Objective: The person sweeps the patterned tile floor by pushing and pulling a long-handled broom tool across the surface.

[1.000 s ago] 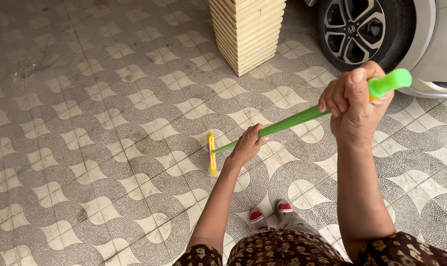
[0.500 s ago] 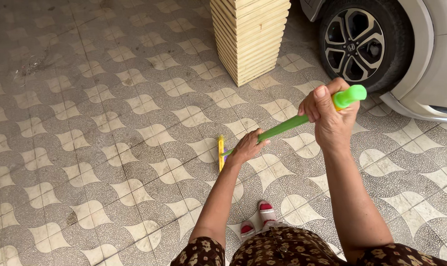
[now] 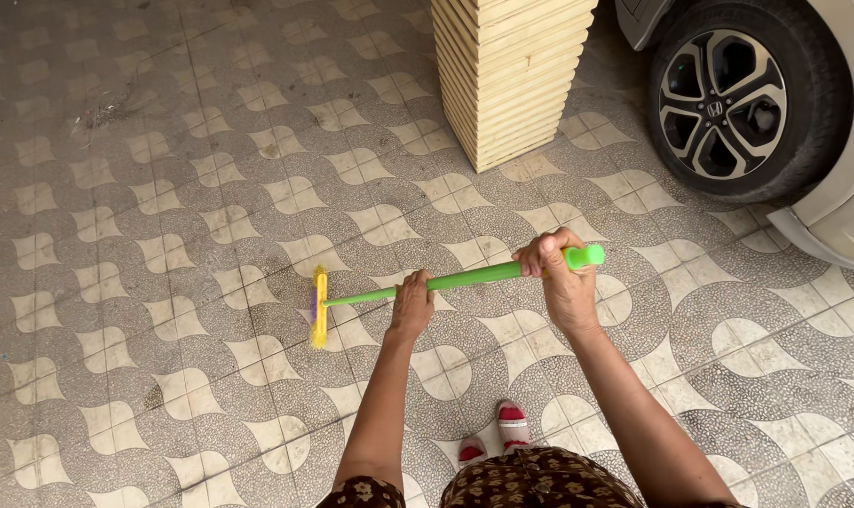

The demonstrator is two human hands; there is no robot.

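**Both hands on the green broom**

My right hand (image 3: 561,273) is clenched round the top of the green handle (image 3: 465,277), just below its capped end, which sticks out past my knuckles. My left hand (image 3: 413,303) is wrapped over the same handle lower down, near its middle; my fingers curl under it, so their tips are hidden from me. The stretch of handle inside each fist cannot be seen.

The broom head (image 3: 320,307) sits at the far end, to the left, yellow with a bit of purple, seen edge-on against the patterned floor tiles (image 3: 164,254). Whether its bristles press on the tiles I cannot tell from this angle.

Ahead stands a pale ribbed pillar (image 3: 512,75), cut off at the top edge. To its right a car wheel (image 3: 737,94) and a strip of light bodywork run out of the frame. Below, my red slippers (image 3: 502,428) peek out, partly covered by my brown flowered dress (image 3: 530,484).
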